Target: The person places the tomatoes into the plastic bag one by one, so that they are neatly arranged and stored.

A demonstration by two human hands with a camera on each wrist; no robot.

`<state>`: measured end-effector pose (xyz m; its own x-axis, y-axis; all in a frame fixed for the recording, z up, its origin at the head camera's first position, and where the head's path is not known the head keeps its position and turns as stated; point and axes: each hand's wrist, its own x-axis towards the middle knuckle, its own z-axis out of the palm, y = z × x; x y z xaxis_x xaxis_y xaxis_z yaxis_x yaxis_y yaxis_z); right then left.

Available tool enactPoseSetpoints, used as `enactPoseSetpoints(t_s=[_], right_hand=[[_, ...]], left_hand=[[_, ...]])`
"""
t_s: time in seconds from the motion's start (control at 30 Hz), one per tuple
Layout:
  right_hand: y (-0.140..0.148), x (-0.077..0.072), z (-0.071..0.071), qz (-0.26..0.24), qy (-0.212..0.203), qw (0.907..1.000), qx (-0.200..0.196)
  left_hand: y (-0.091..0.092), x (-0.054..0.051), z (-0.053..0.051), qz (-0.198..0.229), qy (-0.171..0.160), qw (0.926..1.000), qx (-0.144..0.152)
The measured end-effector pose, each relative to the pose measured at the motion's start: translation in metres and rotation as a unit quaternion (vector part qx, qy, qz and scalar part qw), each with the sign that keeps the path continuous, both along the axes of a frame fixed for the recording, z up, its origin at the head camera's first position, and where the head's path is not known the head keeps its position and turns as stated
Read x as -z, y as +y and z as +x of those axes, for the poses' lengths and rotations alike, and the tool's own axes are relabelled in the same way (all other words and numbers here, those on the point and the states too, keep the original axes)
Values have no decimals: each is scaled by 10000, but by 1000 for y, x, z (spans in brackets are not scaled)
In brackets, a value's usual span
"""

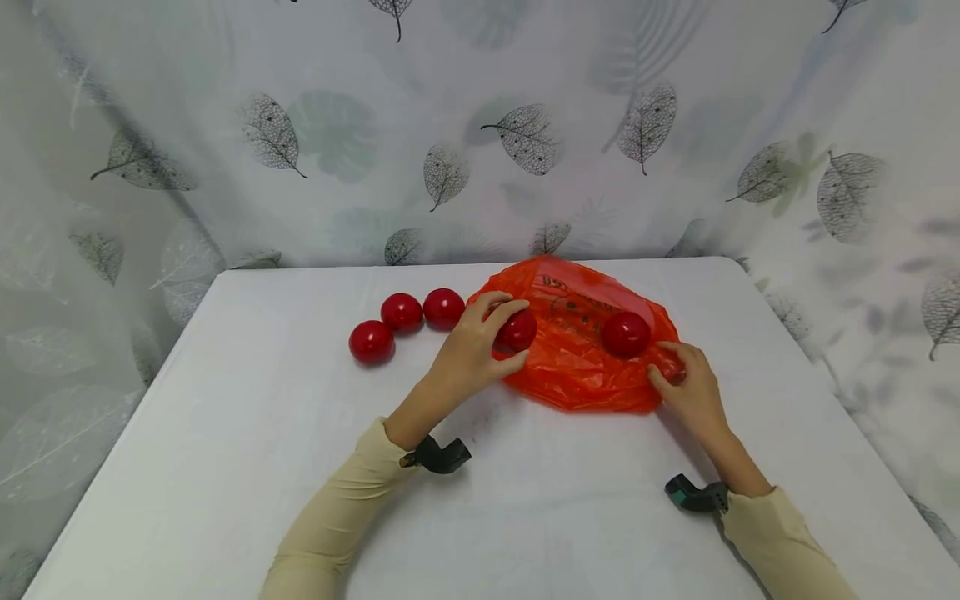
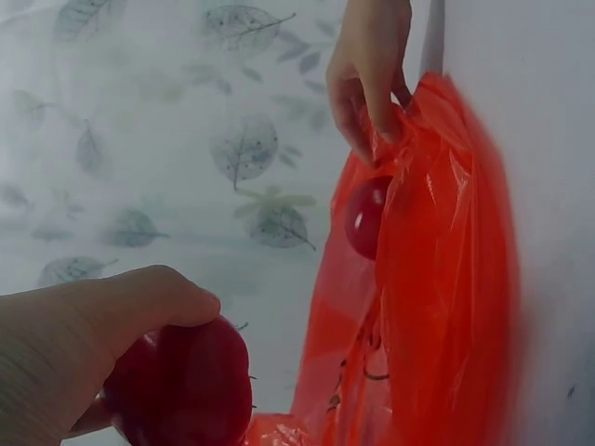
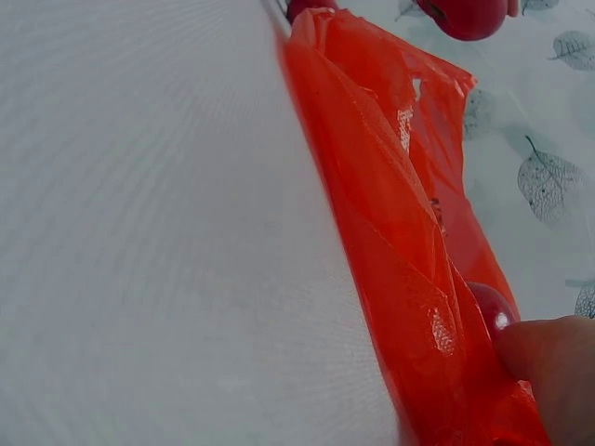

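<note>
My left hand (image 1: 468, 346) grips a red round fruit (image 1: 516, 331) between thumb and fingers, over the left side of a red plastic bag (image 1: 555, 367). The left wrist view shows this fruit (image 2: 200, 386) close up, under the thumb. At the bag's right edge, my right hand (image 1: 693, 392) pinches the plastic between thumb and fingers. Another red fruit (image 1: 626, 334) lies at the bag, just left of the right hand; in the right wrist view a fruit (image 3: 491, 308) shows partly behind the plastic by the thumb. The bag's inside is mostly hidden.
Left of the bag, three red fruits (image 1: 372, 342) (image 1: 402, 313) (image 1: 444, 309) sit close together on the white table (image 1: 225, 467). A leaf-patterned curtain (image 1: 337, 208) hangs behind the table and at its sides.
</note>
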<state>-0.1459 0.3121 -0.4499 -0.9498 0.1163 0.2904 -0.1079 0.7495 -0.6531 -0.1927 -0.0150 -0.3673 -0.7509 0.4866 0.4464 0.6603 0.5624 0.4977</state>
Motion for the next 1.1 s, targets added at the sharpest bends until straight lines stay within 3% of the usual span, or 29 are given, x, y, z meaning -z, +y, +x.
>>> enactPoseSetpoints(t_s=[0.47, 0.7, 1.1], right_hand=[[0, 2, -2, -112, -2, 9999, -79], [0, 2, -1, -106, -7, 9999, -48], [-1, 2, -1, -163, 11, 9998, -62]], left_hand=[[30, 4, 0, -28, 39, 9981, 619], [47, 17, -5, -191, 25, 9972, 728], [71, 35, -10, -407, -362, 9949, 854]])
